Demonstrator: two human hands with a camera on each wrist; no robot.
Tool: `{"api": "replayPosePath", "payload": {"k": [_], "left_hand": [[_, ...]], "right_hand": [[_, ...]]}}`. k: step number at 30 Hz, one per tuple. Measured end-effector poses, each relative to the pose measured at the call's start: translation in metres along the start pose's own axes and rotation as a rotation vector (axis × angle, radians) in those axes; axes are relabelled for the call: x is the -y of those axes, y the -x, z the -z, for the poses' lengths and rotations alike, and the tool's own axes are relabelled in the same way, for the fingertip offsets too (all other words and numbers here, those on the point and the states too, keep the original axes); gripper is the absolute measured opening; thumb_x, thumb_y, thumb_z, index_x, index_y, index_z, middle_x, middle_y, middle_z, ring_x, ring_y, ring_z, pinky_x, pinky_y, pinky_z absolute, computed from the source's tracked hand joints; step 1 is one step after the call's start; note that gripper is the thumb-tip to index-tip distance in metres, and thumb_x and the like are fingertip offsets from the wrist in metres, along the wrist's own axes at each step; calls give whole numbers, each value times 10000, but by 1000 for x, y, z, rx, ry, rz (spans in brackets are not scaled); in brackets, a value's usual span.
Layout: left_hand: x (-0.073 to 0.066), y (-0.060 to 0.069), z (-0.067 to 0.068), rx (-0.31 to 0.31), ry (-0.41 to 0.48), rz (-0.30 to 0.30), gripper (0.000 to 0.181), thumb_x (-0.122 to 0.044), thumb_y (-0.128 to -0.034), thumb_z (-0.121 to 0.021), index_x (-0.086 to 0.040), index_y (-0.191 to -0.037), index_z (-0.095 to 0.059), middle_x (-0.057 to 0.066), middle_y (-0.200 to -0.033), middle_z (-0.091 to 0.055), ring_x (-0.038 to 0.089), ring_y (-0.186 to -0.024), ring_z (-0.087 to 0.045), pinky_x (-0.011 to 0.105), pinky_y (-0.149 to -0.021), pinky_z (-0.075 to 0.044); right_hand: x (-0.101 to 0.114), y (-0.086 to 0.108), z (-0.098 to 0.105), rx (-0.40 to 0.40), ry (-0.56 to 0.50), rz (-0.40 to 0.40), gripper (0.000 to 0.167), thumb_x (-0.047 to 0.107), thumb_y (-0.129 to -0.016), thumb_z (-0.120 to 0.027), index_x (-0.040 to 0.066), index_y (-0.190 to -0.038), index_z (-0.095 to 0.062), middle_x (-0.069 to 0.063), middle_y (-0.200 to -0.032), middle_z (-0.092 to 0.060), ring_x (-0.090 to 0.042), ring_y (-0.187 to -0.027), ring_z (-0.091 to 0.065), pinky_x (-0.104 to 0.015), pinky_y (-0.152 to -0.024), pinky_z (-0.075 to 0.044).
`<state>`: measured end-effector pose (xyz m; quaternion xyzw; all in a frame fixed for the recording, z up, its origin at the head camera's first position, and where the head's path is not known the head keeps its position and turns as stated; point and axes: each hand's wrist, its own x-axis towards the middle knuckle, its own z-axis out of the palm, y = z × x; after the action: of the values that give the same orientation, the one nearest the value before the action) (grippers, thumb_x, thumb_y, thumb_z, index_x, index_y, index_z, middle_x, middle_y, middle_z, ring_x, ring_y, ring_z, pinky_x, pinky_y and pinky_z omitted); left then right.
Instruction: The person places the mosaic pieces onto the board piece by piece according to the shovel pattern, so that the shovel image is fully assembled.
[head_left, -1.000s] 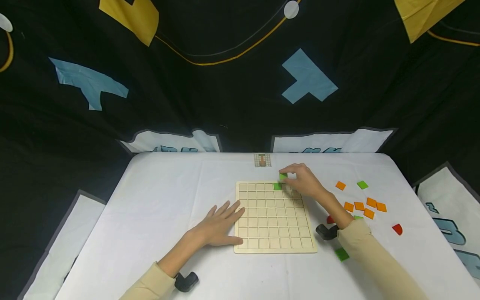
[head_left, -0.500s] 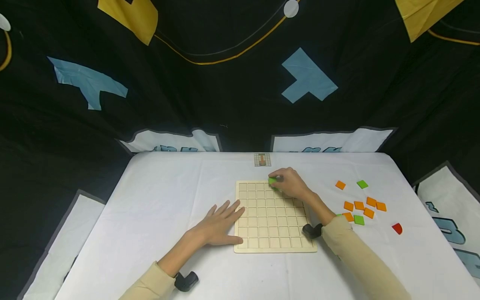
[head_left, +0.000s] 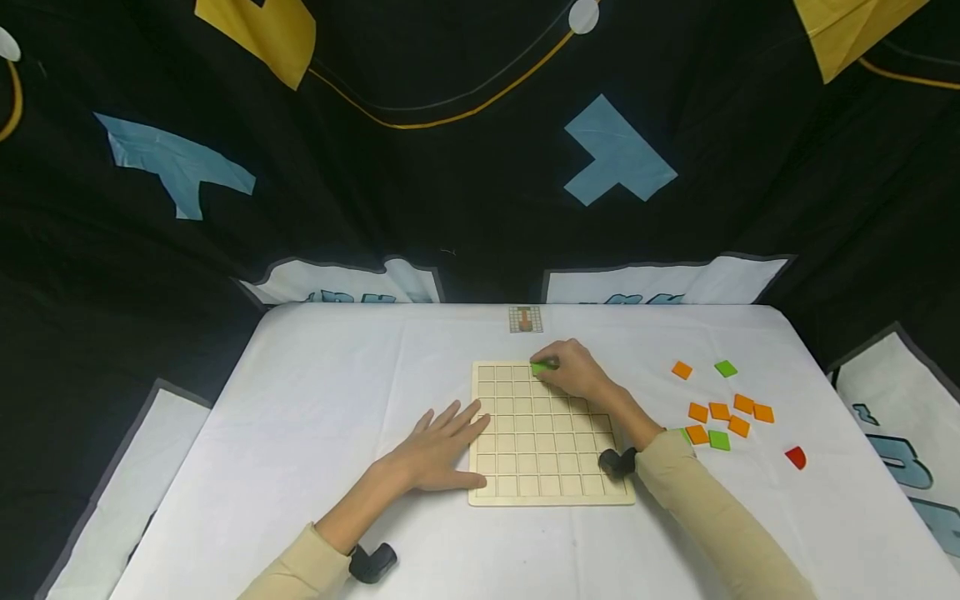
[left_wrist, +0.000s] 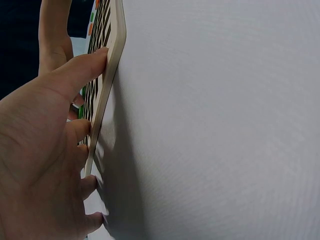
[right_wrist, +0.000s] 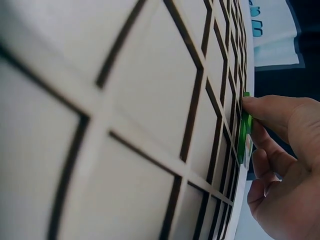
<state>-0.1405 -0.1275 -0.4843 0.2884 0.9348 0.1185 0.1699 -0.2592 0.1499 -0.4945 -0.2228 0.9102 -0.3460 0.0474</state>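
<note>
A pale wooden grid board (head_left: 536,454) lies flat on the white table. My left hand (head_left: 438,454) is spread at its left side, fingertips and thumb touching the edge, as the left wrist view also shows. At the far edge, my right hand (head_left: 573,371) pinches a green square tile (head_left: 540,367) between thumb and fingers over the top row. The right wrist view shows that tile (right_wrist: 247,107) against the board, with more green (right_wrist: 242,142) right beside it. My fingers partly hide how the tile sits.
Several orange square tiles (head_left: 719,412) lie on the table (head_left: 337,375) to the right. Green tiles (head_left: 718,440) are among them, and a red rounded piece (head_left: 796,457) is farther right. A small card with a grid pattern (head_left: 525,319) lies beyond the board.
My right hand has moved left and down with the green tile, from beyond the board's far edge onto its top row. My left hand stays still.
</note>
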Motion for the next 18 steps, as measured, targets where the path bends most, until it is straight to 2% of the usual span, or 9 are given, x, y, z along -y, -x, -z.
{"api": "replayPosePath", "payload": {"k": [18], "left_hand": [[1, -1, -2, 2, -1, 9, 916, -661, -888, -592, -172, -1595, -276, 54, -1664, -123, 337, -1507, -96, 610, -1160, -88]], "right_hand": [[1, 0, 3, 43, 14, -22, 259, 114, -848, -780, 101, -1107, -776, -64, -1137, -721, -324, -1155, -584, -562, -1012, -411]]}}
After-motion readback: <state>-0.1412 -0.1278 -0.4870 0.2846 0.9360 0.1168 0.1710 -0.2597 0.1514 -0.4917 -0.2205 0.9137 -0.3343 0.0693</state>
